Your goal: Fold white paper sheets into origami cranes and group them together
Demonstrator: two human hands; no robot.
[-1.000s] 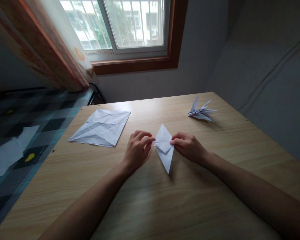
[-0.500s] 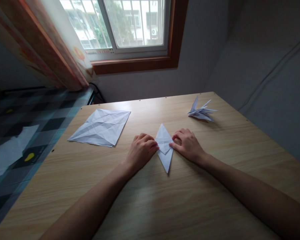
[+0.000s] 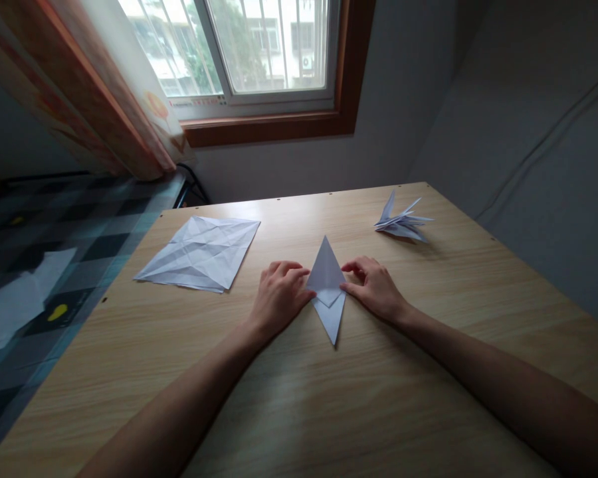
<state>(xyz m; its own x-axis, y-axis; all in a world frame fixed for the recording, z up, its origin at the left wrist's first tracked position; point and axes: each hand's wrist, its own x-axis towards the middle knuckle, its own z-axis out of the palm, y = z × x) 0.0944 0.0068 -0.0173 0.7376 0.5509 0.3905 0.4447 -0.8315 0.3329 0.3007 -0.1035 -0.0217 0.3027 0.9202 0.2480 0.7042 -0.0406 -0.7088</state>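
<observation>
A white sheet of folded paper, shaped like a long diamond, lies on the wooden table with its lower point toward me. Its upper flap is lifted a little off the layers below, and a V-shaped edge crosses its lower half. My left hand has its thumb on the paper's left corner, fingers curled beside it. On the opposite corner, my right hand pinches the edge between thumb and forefinger. Both forearms rest low over the table.
Creased, flattened paper sheets lie at the table's left. A folded paper piece with several pointed flaps sits at the back right. Left of the table, more white paper rests on a checked cloth. A window is behind.
The diamond's upper flap has risen from lying flat, its tip now higher and its creased face turned out of sight. Both hands have stayed at the side corners, the left fingers loosening slightly.
</observation>
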